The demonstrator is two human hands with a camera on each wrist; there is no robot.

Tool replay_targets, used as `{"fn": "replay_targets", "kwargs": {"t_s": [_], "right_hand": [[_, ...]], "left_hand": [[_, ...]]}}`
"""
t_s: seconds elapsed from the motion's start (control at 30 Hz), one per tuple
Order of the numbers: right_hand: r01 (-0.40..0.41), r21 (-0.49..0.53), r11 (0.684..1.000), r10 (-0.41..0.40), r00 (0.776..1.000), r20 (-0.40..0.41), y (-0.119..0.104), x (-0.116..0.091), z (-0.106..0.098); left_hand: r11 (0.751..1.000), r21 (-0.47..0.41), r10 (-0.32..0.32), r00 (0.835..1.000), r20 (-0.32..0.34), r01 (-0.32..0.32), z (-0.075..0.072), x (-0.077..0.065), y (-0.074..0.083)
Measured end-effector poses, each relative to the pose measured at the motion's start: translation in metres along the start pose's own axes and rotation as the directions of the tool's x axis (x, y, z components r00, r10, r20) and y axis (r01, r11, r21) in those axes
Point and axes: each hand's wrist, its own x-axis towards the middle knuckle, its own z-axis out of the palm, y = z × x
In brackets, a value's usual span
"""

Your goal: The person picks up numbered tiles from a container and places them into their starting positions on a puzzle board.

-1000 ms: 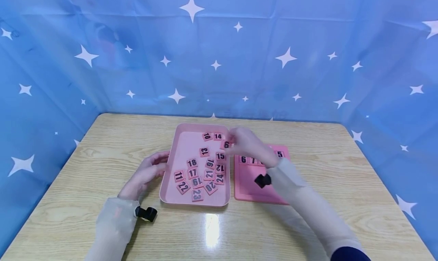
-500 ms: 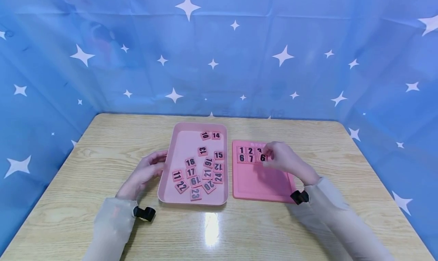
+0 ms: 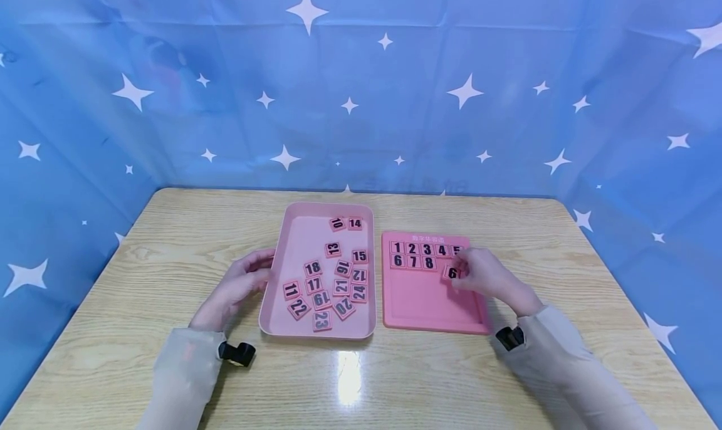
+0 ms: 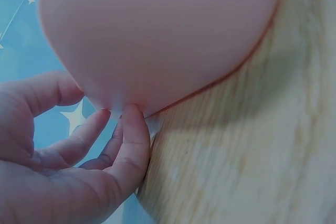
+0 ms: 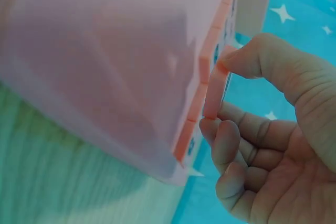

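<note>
My right hand (image 3: 487, 276) pinches a pink number tile (image 3: 450, 272), which reads as 6 in the head view, between thumb and fingertips. It is over the pink puzzle board (image 3: 423, 304), just right of and below the tile marked 8 (image 3: 429, 262). In the right wrist view the held tile (image 5: 214, 90) stands close by the row of set tiles (image 5: 197, 100). The board's top row runs from 1 to 5, with 6, 7 and 8 under it. With relaxed fingers, my left hand (image 3: 242, 283) touches the left wall of the pink tray (image 3: 307, 235).
Inside the tray lie several loose number tiles at mixed angles, among them 14 (image 3: 355, 224) and 23 (image 3: 322, 320). Tray and board sit side by side on a wooden table (image 3: 225, 229). A blue star-printed curtain (image 3: 237, 123) hangs behind the table.
The right hand has carried the tile from the tray's upper right rightward onto the board, then a little further right beside the second row. The left hand stays at the tray.
</note>
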Motion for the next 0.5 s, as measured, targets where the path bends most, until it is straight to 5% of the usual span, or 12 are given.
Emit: {"fn": "replay_targets", "kwargs": {"t_s": [0.5], "right_hand": [[-0.088,0.002,0.996,0.088,0.996,0.017,0.0032,-0.0001,0.0086]], "left_hand": [[1.0,-0.019,0.011,1.0,-0.002,-0.011,-0.0004,0.0011,-0.0028]]}}
